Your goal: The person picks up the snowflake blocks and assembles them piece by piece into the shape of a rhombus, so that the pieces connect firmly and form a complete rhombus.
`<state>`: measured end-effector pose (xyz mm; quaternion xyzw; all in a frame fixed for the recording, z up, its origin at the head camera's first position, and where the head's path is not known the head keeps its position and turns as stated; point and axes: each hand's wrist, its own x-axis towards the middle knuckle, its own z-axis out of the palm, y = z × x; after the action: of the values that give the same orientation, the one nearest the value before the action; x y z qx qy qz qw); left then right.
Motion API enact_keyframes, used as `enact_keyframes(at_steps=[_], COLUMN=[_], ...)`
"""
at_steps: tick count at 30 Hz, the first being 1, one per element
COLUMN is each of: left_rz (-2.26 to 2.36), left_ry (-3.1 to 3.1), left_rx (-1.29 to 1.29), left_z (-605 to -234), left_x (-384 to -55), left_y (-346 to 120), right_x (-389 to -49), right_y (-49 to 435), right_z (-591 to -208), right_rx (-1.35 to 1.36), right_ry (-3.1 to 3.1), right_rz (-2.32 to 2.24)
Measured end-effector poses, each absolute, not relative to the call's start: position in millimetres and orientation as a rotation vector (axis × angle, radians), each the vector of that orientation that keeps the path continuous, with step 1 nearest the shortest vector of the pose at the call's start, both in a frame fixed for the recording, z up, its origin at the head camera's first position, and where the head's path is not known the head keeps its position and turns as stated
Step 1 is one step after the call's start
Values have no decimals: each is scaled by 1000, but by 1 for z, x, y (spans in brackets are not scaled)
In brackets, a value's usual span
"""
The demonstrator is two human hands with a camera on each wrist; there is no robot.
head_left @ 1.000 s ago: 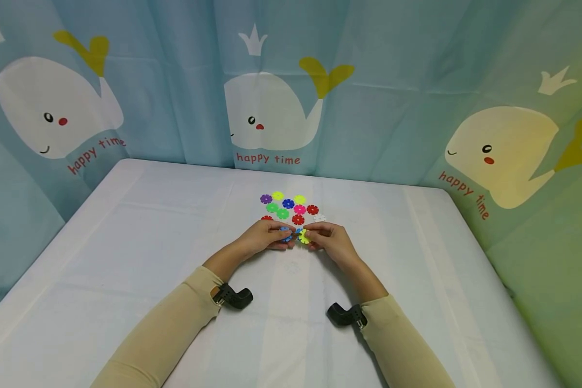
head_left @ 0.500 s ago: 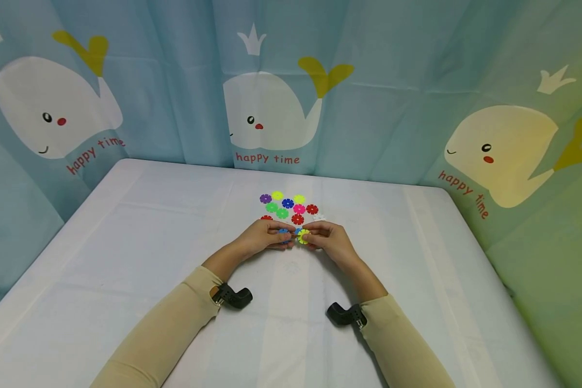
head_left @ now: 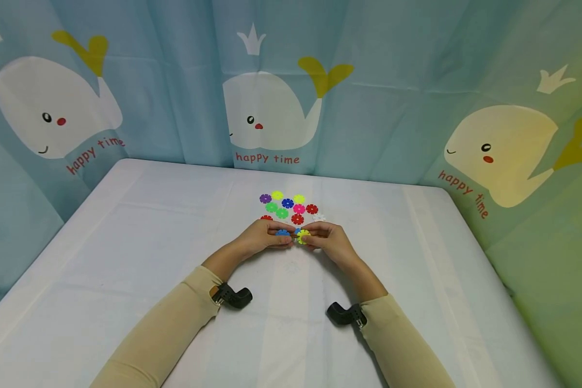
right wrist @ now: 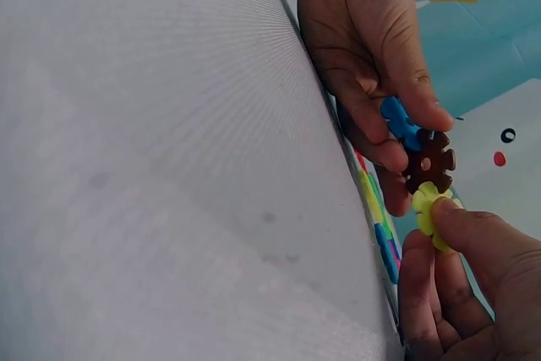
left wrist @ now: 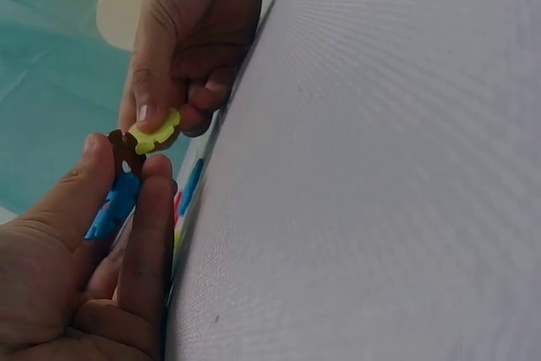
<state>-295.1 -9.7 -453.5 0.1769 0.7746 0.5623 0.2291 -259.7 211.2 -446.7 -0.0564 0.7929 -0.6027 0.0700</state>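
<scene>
I hold a smooth yellow notched plastic disc (right wrist: pixel 425 202) and a brown notched plastic disc (right wrist: pixel 437 161) (faintly glossy); the white cloth-covered bench (head_left: pixel 126 248) looks finely woven, my long beige fabric sleeves (head_left: pixel 167 328) matt.

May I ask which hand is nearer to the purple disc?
Left: the left hand is on the person's side of the purple disc; the right hand is farther off, toward the person and rightward.

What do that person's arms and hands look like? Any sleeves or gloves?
Plain beige sleeves stop short of the left hand and right hand, which are bare, with no gloves. A curved black gadget sits at each sleeve's end.
</scene>
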Motion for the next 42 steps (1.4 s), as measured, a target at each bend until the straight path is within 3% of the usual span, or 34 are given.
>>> enact_keyframes(at_steps=[42], left_rz=[1575], left_ry=[2008], left_rx=[496], left_z=[-451], left_x=[-295], left_y=[-11], right_x=[-261], right_y=[204], right_z=[-448], right_rx=[-113], right_ry=[2386], right_rz=[-1810])
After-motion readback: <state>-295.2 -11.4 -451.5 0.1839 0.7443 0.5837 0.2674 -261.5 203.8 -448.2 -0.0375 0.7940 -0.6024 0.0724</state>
